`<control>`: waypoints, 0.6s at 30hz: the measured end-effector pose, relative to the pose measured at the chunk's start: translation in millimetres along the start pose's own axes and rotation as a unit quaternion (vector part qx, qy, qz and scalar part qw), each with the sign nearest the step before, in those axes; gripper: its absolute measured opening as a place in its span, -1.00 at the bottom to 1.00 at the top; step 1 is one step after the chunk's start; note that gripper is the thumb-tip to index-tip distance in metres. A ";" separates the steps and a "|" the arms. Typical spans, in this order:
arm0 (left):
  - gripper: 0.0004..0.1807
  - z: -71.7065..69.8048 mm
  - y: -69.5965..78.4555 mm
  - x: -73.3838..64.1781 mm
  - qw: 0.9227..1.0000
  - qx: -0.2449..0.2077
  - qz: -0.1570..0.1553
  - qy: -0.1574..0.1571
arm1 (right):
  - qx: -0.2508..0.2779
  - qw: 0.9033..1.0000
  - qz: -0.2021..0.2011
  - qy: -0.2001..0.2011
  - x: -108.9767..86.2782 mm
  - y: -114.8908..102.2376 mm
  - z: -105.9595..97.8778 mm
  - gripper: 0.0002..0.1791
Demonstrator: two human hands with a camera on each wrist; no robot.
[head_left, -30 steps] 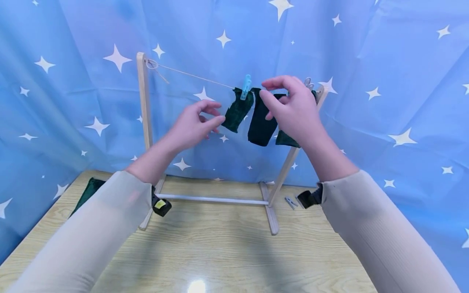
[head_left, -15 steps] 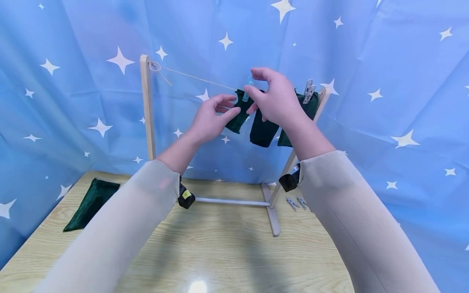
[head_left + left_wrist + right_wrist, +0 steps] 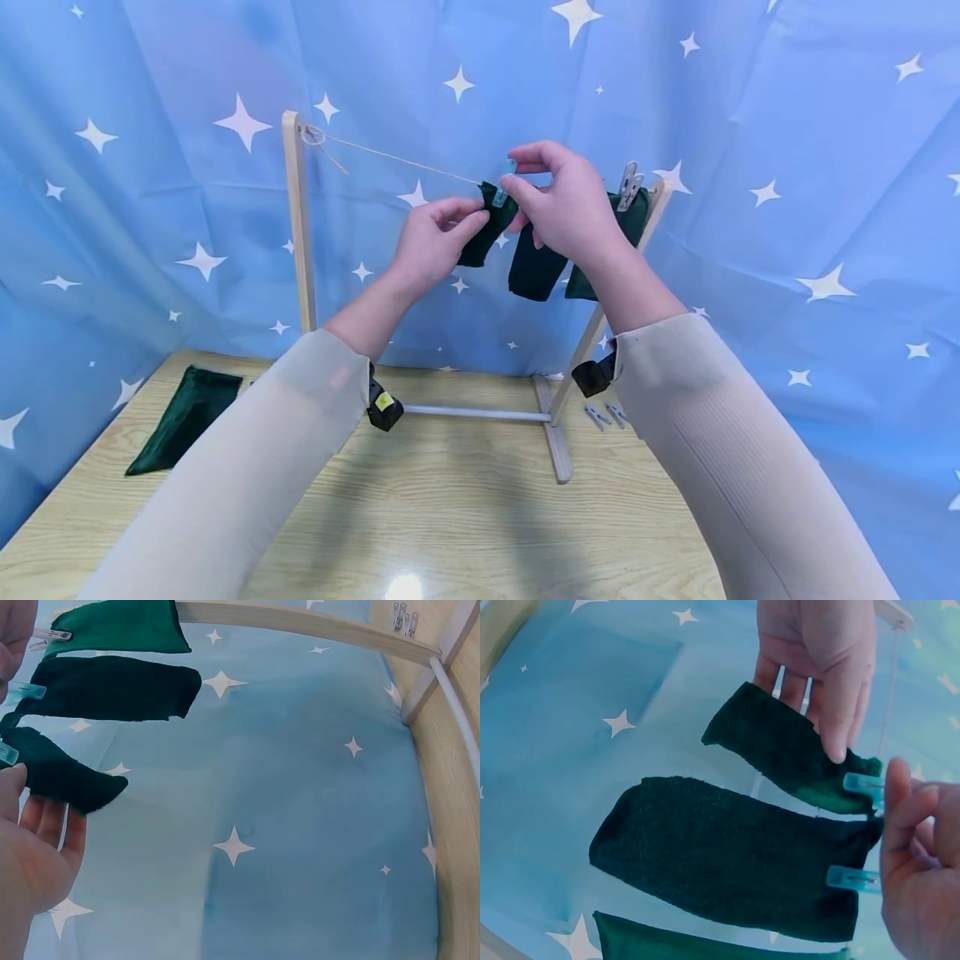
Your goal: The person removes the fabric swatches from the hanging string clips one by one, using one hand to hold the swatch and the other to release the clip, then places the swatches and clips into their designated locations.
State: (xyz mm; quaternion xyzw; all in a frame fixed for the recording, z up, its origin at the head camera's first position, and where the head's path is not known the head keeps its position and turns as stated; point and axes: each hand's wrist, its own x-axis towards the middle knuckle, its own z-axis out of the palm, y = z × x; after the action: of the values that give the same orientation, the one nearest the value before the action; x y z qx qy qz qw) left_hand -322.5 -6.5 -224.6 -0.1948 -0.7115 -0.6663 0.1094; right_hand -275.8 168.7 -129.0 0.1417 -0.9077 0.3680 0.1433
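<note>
My left hand (image 3: 435,242) pinches the left edge of a small dark green cloth piece (image 3: 780,746), thumb in front and fingers behind, as the right wrist view shows. A light blue clothespin (image 3: 501,197) clips that cloth to the string line (image 3: 397,157). My right hand (image 3: 566,204) has its thumb and forefinger at the top end of this clothespin. Beside it hangs a larger dark green cloth (image 3: 735,859) under another blue clothespin (image 3: 853,879). Farther right, grey clothespins (image 3: 630,187) hold a third green cloth (image 3: 120,626), partly behind my right hand in the head view.
The line runs between wooden posts (image 3: 297,225) joined low down by a white rod (image 3: 472,412). Two grey clothespins (image 3: 606,416) lie near the stand's right foot (image 3: 553,433). A folded green cloth (image 3: 183,421) lies on the table (image 3: 450,517) at left. Behind hangs a blue starred curtain (image 3: 750,100).
Both hands have come to the leftmost cloth: my left hand moved right and took its edge, while my right hand moved left to the blue clothespin. The cloth's lower end has shifted slightly.
</note>
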 end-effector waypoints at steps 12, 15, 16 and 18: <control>-0.65 1.8 5.1 0.4 1.000 -0.017 -0.011 -0.021 | -0.006 1.000 -0.013 0.024 -8.5 0.9 -2.6 -0.59; -0.66 1.5 6.8 -1.4 0.999 -0.019 -0.013 -0.031 | -0.016 0.999 -0.016 0.036 -10.7 0.6 -3.1 -0.63; -0.66 1.2 7.3 -2.0 0.999 -0.019 -0.014 -0.033 | -0.019 0.999 -0.017 0.043 -11.4 0.4 -3.3 -0.65; -0.66 0.8 8.2 -4.0 0.999 -0.020 -0.010 -0.038 | -0.026 0.998 -0.022 0.057 -13.1 0.2 -4.1 -0.68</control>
State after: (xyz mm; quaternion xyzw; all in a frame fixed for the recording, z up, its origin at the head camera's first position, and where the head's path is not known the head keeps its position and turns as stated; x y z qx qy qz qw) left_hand -315.4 -6.0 -218.9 -0.2151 -0.7038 -0.6732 0.0713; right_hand -263.2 173.7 -131.0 0.1363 -0.9043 0.3481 0.2062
